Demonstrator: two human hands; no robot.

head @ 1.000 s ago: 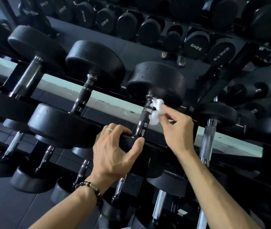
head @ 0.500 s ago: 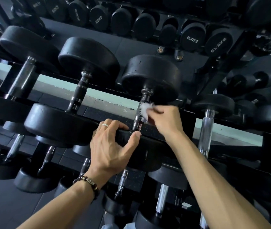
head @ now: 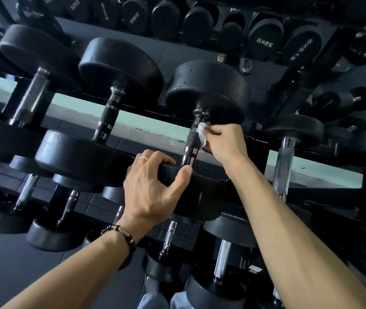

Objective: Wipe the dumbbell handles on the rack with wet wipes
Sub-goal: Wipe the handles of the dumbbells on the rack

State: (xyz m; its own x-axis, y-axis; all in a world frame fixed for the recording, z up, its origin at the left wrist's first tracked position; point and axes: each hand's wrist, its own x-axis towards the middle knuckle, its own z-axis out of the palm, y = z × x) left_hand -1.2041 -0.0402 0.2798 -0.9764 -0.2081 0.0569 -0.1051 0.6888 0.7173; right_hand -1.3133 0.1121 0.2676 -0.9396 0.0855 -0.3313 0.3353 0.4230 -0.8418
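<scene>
A black dumbbell lies on the rack's upper row, far head (head: 206, 90) up, with a dark knurled handle (head: 191, 143). My right hand (head: 224, 143) pinches a white wet wipe (head: 201, 136) against the right side of that handle, near its upper end. My left hand (head: 153, 192) grips the rim of the same dumbbell's near head (head: 200, 192), thumb by the handle's lower end. A ring and a bead bracelet are on the left hand and wrist.
More black dumbbells fill the row on the left (head: 119, 70) and right (head: 293, 128), some with chrome handles (head: 283, 161). A lower row (head: 52, 233) sits beneath. Another rack of marked dumbbells (head: 264, 41) stands behind. The floor is dark.
My right hand has closed in on the handle with the wipe and slid slightly along it. The left hand keeps its hold on the near head.
</scene>
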